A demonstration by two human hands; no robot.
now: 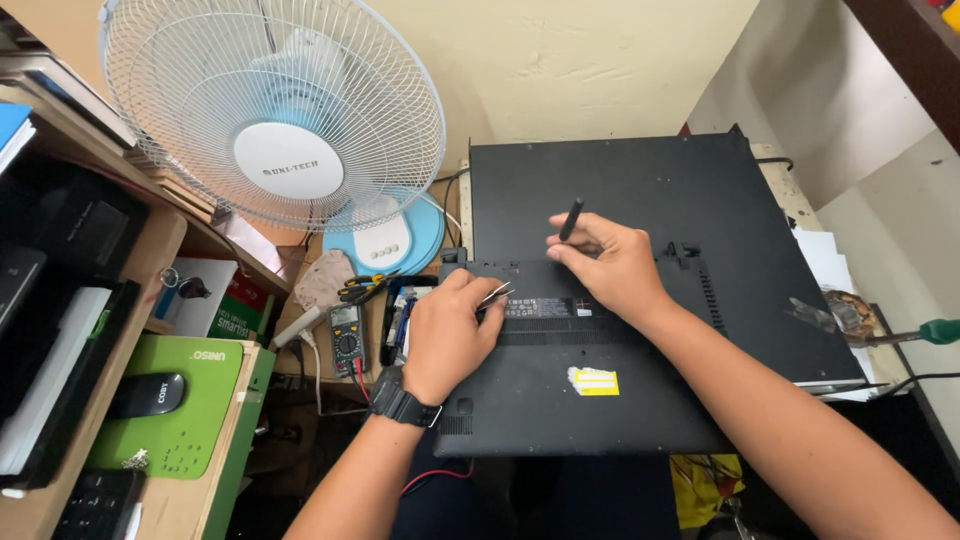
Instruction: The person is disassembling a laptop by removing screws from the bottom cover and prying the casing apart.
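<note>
Upside-down black laptop (590, 380) at centre frame, base panel facing up, so underside within reach. On top of it, left hand (445, 335) just left of centre, fingers pinched around slim metal tweezers (495, 296), tips aimed at the panel's upper edge. Right hand (610, 265) a little above and right, fingers clasping a black pen-like tool (571, 218) upright. Further out: multimeter (346, 335) to the left, white fan (275, 110) at upper left, green-handled screwdriver (925, 332) at right edge.
</note>
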